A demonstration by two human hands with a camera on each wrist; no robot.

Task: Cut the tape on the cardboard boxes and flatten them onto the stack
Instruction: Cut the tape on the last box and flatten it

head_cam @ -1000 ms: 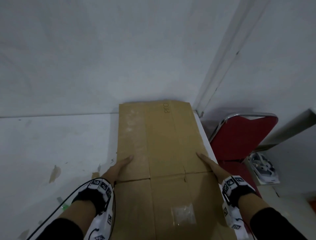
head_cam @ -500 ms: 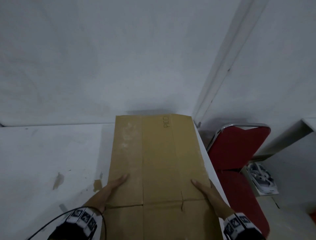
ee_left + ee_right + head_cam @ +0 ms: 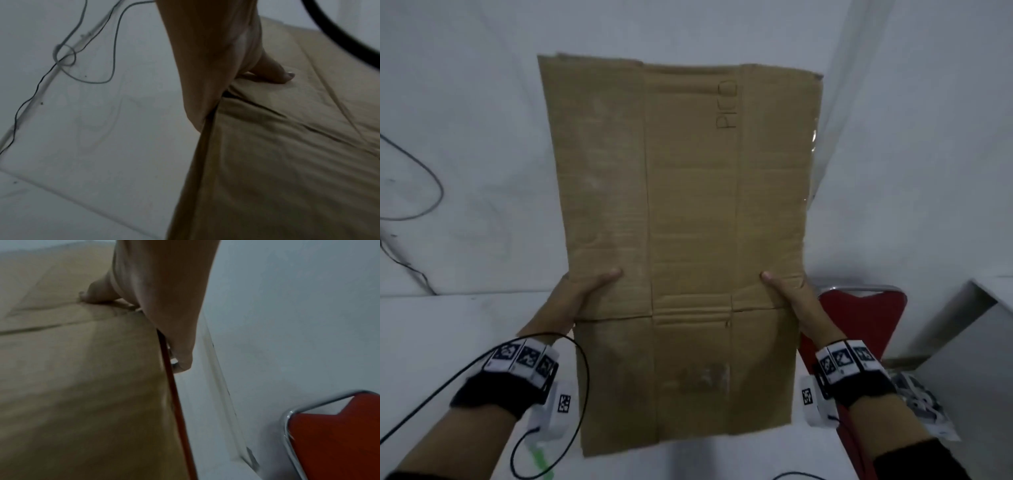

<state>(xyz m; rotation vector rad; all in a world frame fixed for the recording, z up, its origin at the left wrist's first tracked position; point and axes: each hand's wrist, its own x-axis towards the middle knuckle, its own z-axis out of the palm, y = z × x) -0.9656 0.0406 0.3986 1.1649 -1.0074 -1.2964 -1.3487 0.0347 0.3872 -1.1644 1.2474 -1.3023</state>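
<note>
A flattened brown cardboard box (image 3: 688,222), marked "PICO" near its top, is held up almost upright in front of the white wall. My left hand (image 3: 571,301) grips its left edge, thumb across the front face and fingers hidden behind. My right hand (image 3: 796,301) grips the right edge the same way. In the left wrist view the thumb (image 3: 275,71) presses on the cardboard (image 3: 287,162). The right wrist view shows the thumb (image 3: 96,293) on the cardboard (image 3: 72,369). A strip of clear tape (image 3: 812,144) clings to the box's right edge.
A white table (image 3: 431,342) lies below the box. A red chair with a chrome frame (image 3: 866,318) stands to the right, also seen in the right wrist view as a red chair (image 3: 339,443). Cables (image 3: 410,192) hang on the wall at left. A white object (image 3: 928,411) lies right of the chair.
The flattened box was lying on the table under both hands; it has since been lifted and tilted up nearly vertical, with both hands holding its side edges.
</note>
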